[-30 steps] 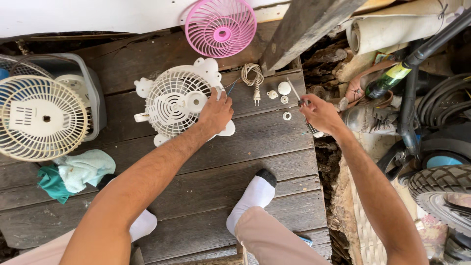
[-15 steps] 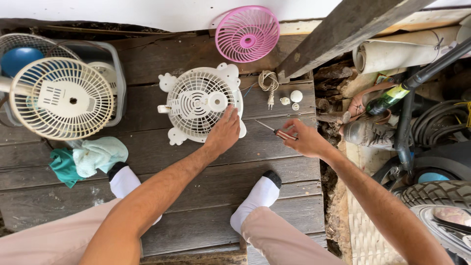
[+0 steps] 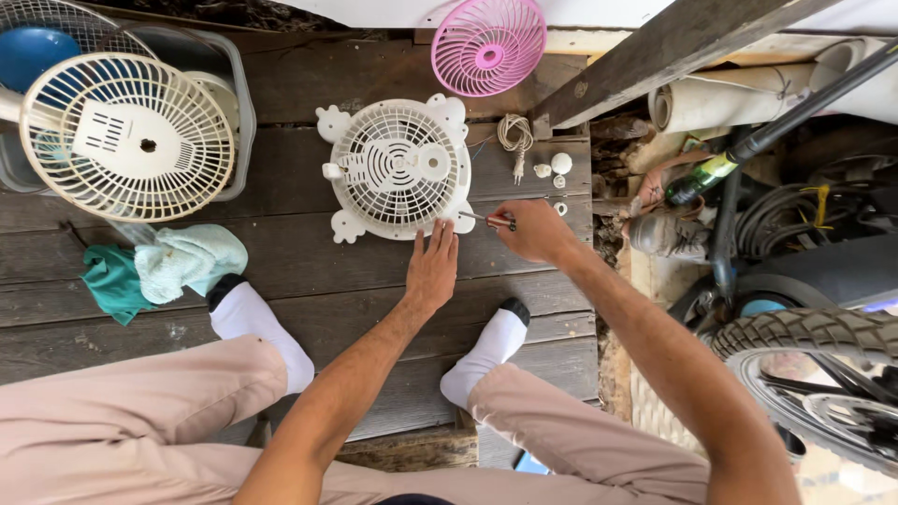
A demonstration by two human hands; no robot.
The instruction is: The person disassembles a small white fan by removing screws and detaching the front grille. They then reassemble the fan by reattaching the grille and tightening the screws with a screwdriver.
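Left hand [image 3: 432, 266] lies flat and open on the wooden deck [image 3: 309, 281], fingertips just touching the lower edge of the white fan housing [image 3: 398, 168], which rests face-up on the planks. Right hand [image 3: 533, 229] is closed around a screwdriver [image 3: 494, 221]; only part of the shaft shows, its tip at the housing's lower right foot, the handle hidden in the fist. Small white parts [image 3: 554, 168] and a coiled cord [image 3: 514, 136] lie just right of the housing. A pink grille [image 3: 488, 45] sits beyond, cut off at the top edge. A cream fan [image 3: 126, 138] covers a grey basket, contents largely obscured. Green cloths [image 3: 159, 269] lie near the sock [image 3: 253, 323].
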